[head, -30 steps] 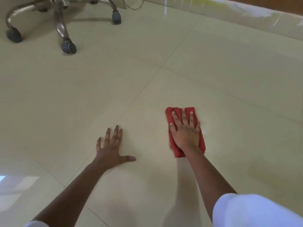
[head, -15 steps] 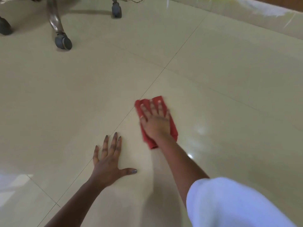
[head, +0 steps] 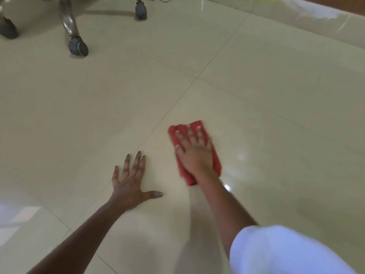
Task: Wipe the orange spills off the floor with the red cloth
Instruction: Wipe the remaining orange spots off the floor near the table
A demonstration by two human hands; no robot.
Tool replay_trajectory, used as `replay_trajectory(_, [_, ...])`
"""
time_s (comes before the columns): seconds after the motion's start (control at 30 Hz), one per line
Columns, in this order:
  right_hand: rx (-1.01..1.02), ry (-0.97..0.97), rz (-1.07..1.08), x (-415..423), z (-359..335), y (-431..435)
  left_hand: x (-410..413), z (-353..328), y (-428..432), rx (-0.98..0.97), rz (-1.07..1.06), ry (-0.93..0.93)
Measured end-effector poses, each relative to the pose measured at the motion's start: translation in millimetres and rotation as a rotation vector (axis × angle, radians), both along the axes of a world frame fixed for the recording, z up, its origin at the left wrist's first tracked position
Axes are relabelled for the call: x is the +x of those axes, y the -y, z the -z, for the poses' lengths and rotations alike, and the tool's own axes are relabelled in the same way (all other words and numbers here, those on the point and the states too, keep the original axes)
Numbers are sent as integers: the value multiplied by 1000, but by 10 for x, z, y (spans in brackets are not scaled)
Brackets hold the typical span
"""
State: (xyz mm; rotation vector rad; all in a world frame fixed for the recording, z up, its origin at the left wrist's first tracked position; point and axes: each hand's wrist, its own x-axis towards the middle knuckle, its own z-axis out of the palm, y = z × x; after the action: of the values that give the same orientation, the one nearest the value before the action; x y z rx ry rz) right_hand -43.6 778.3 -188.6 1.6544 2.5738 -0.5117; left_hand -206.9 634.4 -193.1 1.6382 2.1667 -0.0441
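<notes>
Red cloth [head: 178,133] — slid back rightward, right hand [head: 194,153] pressed flat on it. Left hand [head: 129,186] at 7 o'clock, spread on floor [head: 276,95]. No orange visible — likely nearly done.

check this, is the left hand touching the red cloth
No, the left hand lies flat on bare floor tile, apart from the red cloth.

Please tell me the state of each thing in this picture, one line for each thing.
red cloth: flat on the floor, pressed under the right hand.
right hand: open, palm down on the cloth.
left hand: open, fingers spread, flat on bare floor.
floor: glossy; no orange spill visible.
chair castor: resting on the floor.
</notes>
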Motion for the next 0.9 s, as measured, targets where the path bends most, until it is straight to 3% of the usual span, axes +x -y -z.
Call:
replay_trajectory(0.13, [28,8,-164,-2,11,717,-26,-28,5,-17,-10,15])
replay_trajectory(0.23, [55,7,-120,356,49,1027,-46,-60,-4,-7,-17,-11])
replay_trajectory(0.37, [93,52,66,989,66,1304,111,-149,-9,-31,39,-4])
replay_trajectory(0.5, [75,102,263,1659,36,1366,846,-123,4,-26,358,63])
replay_trajectory(0.63, [70,130,505,2427,27,1379,1595,-54,-65,16,546,124])
replay_trajectory(0.77, [-11,204,656,3131,-17,1359,1796,2,-95,37,565,68])
replay_trajectory(0.9, [96,172,789,2925,16,1349,1889,-62,-100,-2,516,79])
